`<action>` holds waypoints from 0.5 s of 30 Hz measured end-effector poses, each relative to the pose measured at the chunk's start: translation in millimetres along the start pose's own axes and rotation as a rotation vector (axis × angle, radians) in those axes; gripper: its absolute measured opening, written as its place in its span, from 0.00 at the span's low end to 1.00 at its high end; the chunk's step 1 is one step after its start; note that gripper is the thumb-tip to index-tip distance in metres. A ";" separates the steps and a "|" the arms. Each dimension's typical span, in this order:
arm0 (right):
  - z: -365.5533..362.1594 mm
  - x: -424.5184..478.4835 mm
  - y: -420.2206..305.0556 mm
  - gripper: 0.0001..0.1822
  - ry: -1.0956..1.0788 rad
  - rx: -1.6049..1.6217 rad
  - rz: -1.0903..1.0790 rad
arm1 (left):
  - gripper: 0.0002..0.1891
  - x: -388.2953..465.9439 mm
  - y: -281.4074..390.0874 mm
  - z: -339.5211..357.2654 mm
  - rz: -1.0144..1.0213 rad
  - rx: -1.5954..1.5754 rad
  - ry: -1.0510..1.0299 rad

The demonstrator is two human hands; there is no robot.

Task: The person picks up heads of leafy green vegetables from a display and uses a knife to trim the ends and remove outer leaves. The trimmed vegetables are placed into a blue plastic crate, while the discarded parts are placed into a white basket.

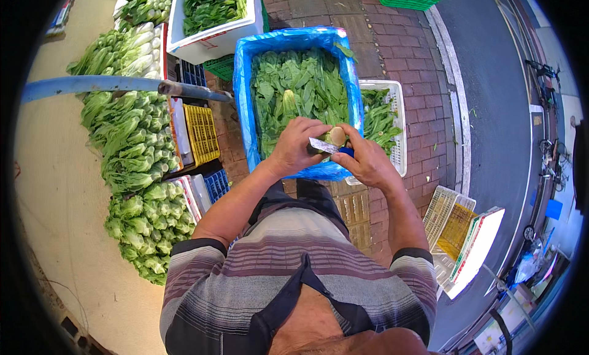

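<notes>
Over the near right part of a blue plastic-lined crate point(243, 102), my two hands meet around a thick pale-green vegetable stem point(337, 136) whose round cut end faces up. My left hand point(299, 141) grips the stem from the left. My right hand point(366, 157) holds a small knife point(323, 146) by its blue handle, with thumb and fingers also around the stem. The flat blade lies across the near side of the stem and points left. Green leafy vegetables point(299, 79) fill the crate below; one pale stalk end point(289, 102) stands up among them.
Rows of lettuce-like greens point(133, 139) lie at the left behind a blue metal pole point(92, 83). A white foam box point(216, 44) of greens stands beyond the crate, a white basket point(401, 125) beside it. Stacked baskets point(453, 226) stand at the lower right, near the road.
</notes>
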State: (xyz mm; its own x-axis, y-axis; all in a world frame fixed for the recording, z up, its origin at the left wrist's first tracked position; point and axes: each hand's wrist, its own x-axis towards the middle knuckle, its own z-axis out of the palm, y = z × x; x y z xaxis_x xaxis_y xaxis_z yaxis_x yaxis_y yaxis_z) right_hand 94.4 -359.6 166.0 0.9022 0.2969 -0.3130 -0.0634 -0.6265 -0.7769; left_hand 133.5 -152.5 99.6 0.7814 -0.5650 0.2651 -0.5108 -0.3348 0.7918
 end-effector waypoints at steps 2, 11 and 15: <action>-3.1 -4.9 6.1 0.30 -0.007 0.041 0.018 | 0.32 2.0 1.1 4.0 0.033 -0.004 0.012; -18.4 -31.4 35.9 0.20 0.080 0.341 -0.025 | 0.26 20.0 9.5 26.5 0.150 0.019 -0.053; -30.2 -45.8 51.1 0.22 0.016 0.550 -0.015 | 0.25 31.5 22.6 33.0 0.219 0.000 -0.098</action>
State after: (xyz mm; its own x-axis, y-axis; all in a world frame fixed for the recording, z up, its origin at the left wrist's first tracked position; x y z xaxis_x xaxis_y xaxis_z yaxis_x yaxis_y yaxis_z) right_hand 62.7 -427.0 157.1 0.9108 0.2888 -0.2950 -0.2606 -0.1519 -0.9534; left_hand 134.8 -202.8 107.7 0.6131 -0.6948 0.3761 -0.6645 -0.1960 0.7211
